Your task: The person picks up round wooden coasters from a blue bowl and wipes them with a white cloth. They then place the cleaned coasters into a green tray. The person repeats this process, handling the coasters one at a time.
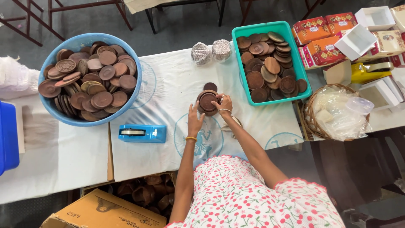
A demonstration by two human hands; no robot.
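Brown clay discs, small stack [208,102], sit mid-table on the white cloth [168,80], one loose small disc [210,86] just beyond it. Right hand [224,104] curls over the stack's right edge, fingers bent onto the top disc; whether it grips or only rests cannot be told. Left hand [195,120] lies open, fingers spread, fingertips touching the stack's near-left rim, holding nothing. Something pale under the right forearm is mostly hidden, not identifiable. Blue basin [50,107] far left, heaped with discs, overhangs the table's far edge. Teal tray [236,63] right of centre, also filled with discs, its right corner reaching past the cloth's edge. Two foil-wrapped bundles [211,51] at the far edge between basin and tray. Blue tape dispenser [142,133] near left, well apart from the hands. Wicker basket [311,116] with clear plastic bags, partly off the table's right side. Orange and white boxes [333,38] top right, cut off by the frame. Cardboard carton [105,211] below the near edge, clay cups behind it in shadow. Open cloth lies between stack and dispenser.
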